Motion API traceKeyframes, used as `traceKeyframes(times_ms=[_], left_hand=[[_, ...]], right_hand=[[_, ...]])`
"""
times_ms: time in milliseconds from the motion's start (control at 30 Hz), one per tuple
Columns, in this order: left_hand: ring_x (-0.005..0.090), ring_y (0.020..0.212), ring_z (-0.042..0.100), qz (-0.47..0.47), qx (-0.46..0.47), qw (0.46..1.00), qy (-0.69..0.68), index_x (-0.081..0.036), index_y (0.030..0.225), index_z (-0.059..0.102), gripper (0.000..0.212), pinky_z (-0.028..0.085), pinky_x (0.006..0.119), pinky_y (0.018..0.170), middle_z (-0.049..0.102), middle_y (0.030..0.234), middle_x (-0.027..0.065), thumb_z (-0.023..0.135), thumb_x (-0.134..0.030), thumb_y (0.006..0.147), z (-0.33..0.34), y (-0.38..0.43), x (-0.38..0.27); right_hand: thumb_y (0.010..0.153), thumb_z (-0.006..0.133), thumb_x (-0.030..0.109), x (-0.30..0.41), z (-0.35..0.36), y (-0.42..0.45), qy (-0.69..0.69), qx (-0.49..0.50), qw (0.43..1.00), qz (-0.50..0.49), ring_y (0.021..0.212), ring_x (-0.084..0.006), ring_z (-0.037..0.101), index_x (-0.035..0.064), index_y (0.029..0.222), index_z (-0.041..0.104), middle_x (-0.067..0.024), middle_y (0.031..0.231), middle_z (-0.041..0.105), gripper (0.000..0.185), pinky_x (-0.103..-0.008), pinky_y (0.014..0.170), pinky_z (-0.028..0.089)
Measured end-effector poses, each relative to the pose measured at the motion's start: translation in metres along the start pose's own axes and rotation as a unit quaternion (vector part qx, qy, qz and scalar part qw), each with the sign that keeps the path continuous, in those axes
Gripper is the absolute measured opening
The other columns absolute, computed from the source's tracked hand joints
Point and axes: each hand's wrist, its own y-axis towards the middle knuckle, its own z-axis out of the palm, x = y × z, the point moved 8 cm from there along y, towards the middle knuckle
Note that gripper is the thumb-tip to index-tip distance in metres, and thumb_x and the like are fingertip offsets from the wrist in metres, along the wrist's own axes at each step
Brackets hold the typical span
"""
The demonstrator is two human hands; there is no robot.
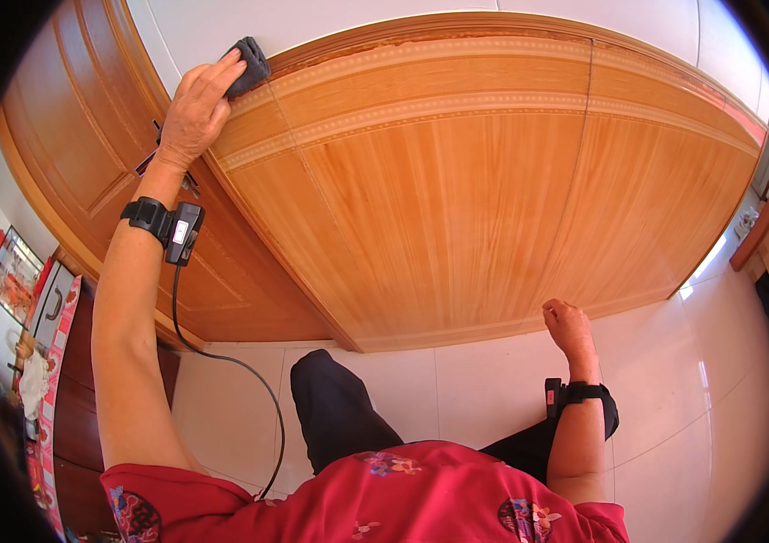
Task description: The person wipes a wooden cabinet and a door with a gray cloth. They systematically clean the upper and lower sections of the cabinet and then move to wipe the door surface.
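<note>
My left hand (201, 98) is stretched out to the upper left and grips a folded dark grey cloth (253, 68). The cloth touches the brown moulding at the top of the wood-grain wall panelling (438, 197), close to the door frame. Down on the right, my right hand (566, 324) hangs in front of the panelling's lower part. Its fingers are curled in, and I see nothing in them. Each forearm wears a black strap with a small device.
A brown panelled door (92, 129) with a handle stands left of the panelling. A cable (269, 390) runs from the left wrist device to my body. At the far left is a dark red cabinet (79, 407) with items on top. Pale floor tiles (398, 370) lie below.
</note>
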Motion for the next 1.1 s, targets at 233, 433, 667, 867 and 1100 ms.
traceKeyframes(times_ms=[233,433,667,867,1100], left_hand=[[0.0250,0.119,0.053,-0.009,-0.009,1.000,-0.022,-0.017,0.134,0.057,0.061,0.048,0.035,0.105,0.054,0.142,-0.0019,0.055,0.008,0.079,0.001,0.010,-0.011],[0.0239,0.120,0.053,0.002,-0.009,0.997,-0.076,-0.019,0.132,0.058,0.059,0.048,0.035,0.106,0.055,0.140,-0.0021,0.055,0.007,0.079,0.001,0.034,-0.027],[0.0240,0.123,0.052,0.032,-0.005,0.989,-0.142,-0.018,0.133,0.059,0.058,0.045,0.037,0.107,0.055,0.141,-0.0004,0.053,0.006,0.080,0.017,0.076,-0.056],[0.0324,0.122,0.054,0.075,0.010,0.975,-0.209,-0.010,0.131,0.058,0.054,0.044,0.041,0.105,0.057,0.137,0.0126,0.058,0.004,0.079,0.024,0.126,-0.089],[0.0357,0.117,0.056,0.106,-0.032,0.954,-0.280,-0.008,0.128,0.060,0.051,0.044,0.042,0.102,0.059,0.132,0.0181,0.056,0.003,0.078,0.041,0.183,-0.134]], right_hand=[[0.092,0.058,0.024,0.027,-0.012,-0.001,0.026,0.061,0.998,0.001,0.088,-0.0364,0.066,0.0107,0.098,0.069,-0.0145,0.091,0.071,0.018,-0.0465,0.075,0.053],[0.092,0.058,0.025,0.032,-0.011,-0.002,0.016,0.067,0.998,-0.012,0.089,-0.0366,0.066,0.0110,0.098,0.068,-0.0136,0.092,0.070,0.018,-0.0468,0.076,0.052],[0.092,0.058,0.025,0.035,-0.016,-0.001,0.019,0.063,0.998,-0.009,0.089,-0.0370,0.066,0.0107,0.097,0.068,-0.0139,0.091,0.070,0.018,-0.0472,0.075,0.052],[0.091,0.057,0.024,0.017,-0.005,-0.002,0.026,0.056,0.998,-0.020,0.089,-0.0370,0.065,0.0101,0.098,0.068,-0.0147,0.091,0.070,0.019,-0.0470,0.076,0.051],[0.092,0.057,0.024,-0.026,0.016,-0.002,0.000,-0.039,0.999,-0.021,0.089,-0.0362,0.066,0.0087,0.099,0.068,-0.0147,0.093,0.071,0.020,-0.0457,0.077,0.052]])
